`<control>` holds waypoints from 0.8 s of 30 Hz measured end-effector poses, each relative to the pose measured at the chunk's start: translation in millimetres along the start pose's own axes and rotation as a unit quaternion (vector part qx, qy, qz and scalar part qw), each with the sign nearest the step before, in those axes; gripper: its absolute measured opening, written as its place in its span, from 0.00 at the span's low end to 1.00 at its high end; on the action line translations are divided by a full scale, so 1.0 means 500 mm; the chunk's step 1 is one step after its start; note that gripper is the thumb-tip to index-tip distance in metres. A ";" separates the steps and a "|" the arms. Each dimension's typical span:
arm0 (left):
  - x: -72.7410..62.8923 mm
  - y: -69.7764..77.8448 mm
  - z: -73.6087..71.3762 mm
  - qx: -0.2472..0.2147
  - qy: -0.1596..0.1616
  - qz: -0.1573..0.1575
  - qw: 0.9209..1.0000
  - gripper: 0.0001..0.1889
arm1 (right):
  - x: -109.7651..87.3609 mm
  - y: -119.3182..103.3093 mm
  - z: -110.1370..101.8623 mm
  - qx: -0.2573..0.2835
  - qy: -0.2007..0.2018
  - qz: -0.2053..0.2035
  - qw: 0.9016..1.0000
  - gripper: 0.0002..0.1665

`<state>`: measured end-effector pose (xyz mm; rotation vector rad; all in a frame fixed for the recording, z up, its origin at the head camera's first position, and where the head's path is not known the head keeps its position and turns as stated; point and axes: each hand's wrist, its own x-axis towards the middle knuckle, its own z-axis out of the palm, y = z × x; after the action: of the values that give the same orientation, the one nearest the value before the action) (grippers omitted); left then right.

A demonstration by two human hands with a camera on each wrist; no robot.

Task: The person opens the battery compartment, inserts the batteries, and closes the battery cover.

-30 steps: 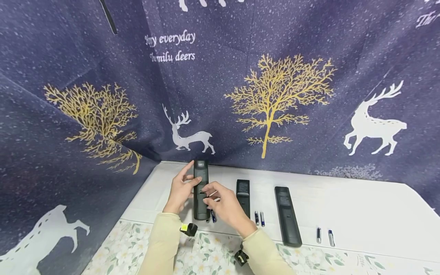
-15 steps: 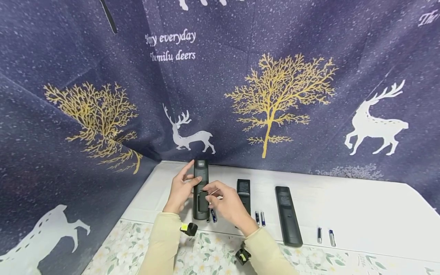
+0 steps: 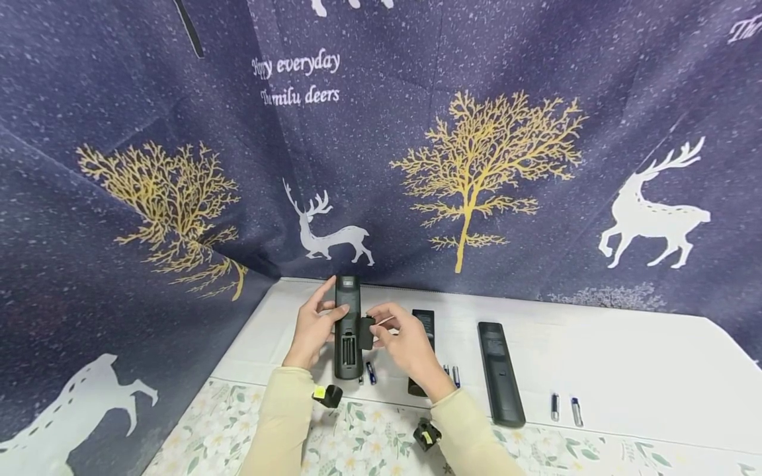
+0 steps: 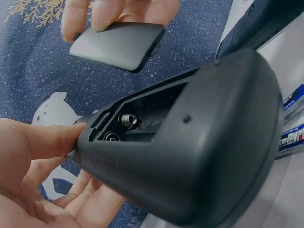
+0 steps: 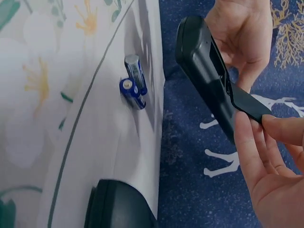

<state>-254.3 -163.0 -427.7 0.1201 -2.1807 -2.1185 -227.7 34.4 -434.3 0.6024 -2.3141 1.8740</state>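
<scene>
My left hand [image 3: 312, 328] grips a black remote control [image 3: 348, 297] by its upper half, back side facing me. Its battery compartment [image 4: 142, 111] lies uncovered, and metal springs show inside with no batteries visible in it. Just right of the remote, my right hand [image 3: 407, 340] pinches the black battery cover [image 4: 118, 43] between thumb and fingers, off the compartment. Two blue batteries [image 5: 134, 81] lie on the table close to the remote's lower end; in the head view one is mostly hidden behind the remote.
Partly behind my right hand lies a second black remote [image 3: 424, 318], with a battery pair [image 3: 456, 377] beside it. Farther right are a third remote [image 3: 501, 373] and two more batteries [image 3: 577, 411]. A dark printed cloth [image 3: 506, 284] hangs behind the white table [image 3: 643, 357].
My right hand has lifted the battery cover off the remote and moved it rightward, exposing the compartment. The left hand has kept its hold on the remote almost unmoved.
</scene>
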 end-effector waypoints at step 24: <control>0.001 0.007 -0.009 -0.008 0.004 -0.003 1.000 0.38 | 0.007 0.017 -0.019 -0.007 0.020 0.007 1.000 0.15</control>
<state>-254.1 -167.6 -423.9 0.1337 -2.1621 -2.1345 -235.4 44.3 -438.7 0.5431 -2.3102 1.8561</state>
